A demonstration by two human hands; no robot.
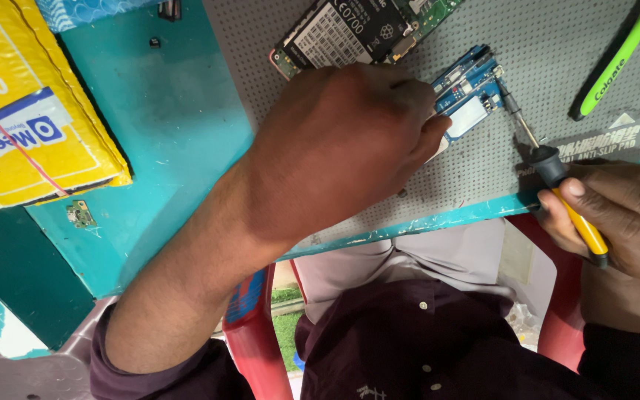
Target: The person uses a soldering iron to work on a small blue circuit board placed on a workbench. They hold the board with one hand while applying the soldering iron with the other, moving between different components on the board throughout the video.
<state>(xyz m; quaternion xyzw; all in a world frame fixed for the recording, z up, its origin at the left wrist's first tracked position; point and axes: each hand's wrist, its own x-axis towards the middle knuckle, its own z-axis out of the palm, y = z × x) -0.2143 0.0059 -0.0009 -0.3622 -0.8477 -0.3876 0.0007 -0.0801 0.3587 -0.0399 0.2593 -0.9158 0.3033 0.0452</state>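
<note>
Under left hand (335, 148) fingertips, blue circuit board (468, 92).

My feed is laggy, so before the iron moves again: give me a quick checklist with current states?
1. Left hand pins the small blue circuit board on the grey mat: ok.
2. Right hand has its grip on the soldering iron handle: ok.
3. Iron tip at the board's right edge: ok.
4. Left fingertips apart from tip: ok.
5. Tip heat: cannot tell.
6. Green toothbrush away from the iron: ok.
</note>
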